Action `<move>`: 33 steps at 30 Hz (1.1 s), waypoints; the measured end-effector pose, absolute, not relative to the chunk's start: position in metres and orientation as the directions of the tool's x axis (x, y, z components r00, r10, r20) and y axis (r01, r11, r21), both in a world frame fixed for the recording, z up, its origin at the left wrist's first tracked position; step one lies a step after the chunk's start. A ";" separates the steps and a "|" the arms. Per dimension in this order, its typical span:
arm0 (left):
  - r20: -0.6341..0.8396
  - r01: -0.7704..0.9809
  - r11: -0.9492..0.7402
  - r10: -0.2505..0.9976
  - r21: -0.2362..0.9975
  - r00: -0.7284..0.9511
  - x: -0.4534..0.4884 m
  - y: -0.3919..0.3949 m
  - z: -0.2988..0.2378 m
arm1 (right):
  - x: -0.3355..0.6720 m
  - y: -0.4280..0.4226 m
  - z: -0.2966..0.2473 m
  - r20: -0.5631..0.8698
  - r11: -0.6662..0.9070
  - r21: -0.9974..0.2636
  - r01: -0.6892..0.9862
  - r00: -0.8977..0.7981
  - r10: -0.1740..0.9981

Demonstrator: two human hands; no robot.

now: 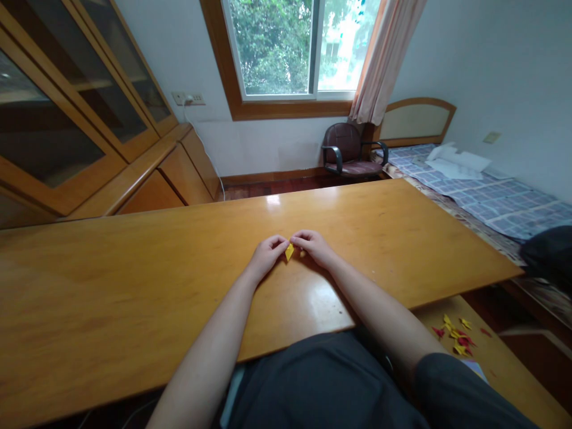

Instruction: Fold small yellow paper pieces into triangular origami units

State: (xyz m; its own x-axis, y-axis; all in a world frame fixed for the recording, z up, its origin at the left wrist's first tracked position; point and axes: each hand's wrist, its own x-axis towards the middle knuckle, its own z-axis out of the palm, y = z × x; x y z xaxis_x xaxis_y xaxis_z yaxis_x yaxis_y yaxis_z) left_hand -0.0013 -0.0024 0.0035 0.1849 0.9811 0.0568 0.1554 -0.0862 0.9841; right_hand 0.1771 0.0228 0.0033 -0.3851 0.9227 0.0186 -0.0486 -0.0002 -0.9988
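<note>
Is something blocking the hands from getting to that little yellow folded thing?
No, nothing visible is in the way. The left hand and the right hand both pinch the yellow folded piece near its top, with only the bare tabletop showing around them.

A wooden cabinet (134, 179) with glass doors (107, 101) stands along the left wall. Beside it, a white cord (217, 171) hangs from a wall socket (179, 97). Trees (270, 50) show through the window (315, 53), and a pink curtain (386, 59) hangs at its right. Below is a maroon chair (344, 146) with black armrests (336, 158). White papers (460, 162) lie on a bed (504, 202) with a checked cover, near its wood-edged headboard (417, 122).
</note>
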 end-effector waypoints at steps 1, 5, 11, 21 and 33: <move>0.061 0.164 -0.092 0.980 0.982 0.187 -0.001 -0.002 0.003 | 0.177 0.023 0.003 0.022 0.006 -0.999 -0.045 -0.375 0.927; 0.070 0.174 -0.106 0.977 0.979 0.200 -0.001 -0.002 0.002 | 0.174 0.022 0.001 0.029 0.025 -1.000 -0.016 -0.321 0.947; 0.051 0.152 -0.086 0.974 0.985 0.221 0.000 -0.002 0.002 | 0.173 0.022 0.001 0.030 0.032 -0.999 0.002 -0.295 0.955; 0.013 0.173 -0.055 0.973 0.983 0.232 -0.001 -0.002 0.003 | 0.174 0.024 0.000 0.042 0.037 -0.999 -0.023 -0.258 0.965; -0.026 0.089 0.004 0.970 0.996 0.244 0.000 -0.002 0.008 | 0.181 0.024 0.003 0.004 -0.005 -1.000 -0.020 -0.404 0.915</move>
State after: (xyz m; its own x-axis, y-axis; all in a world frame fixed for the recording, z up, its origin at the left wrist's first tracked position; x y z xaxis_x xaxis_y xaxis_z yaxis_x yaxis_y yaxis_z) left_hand -0.0002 -0.0023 0.0078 0.2437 0.9695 -0.0255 0.0892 0.0038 0.9960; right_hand 0.1815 0.0243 0.0030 -0.4044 0.9146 0.0040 -0.0203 -0.0046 -0.9998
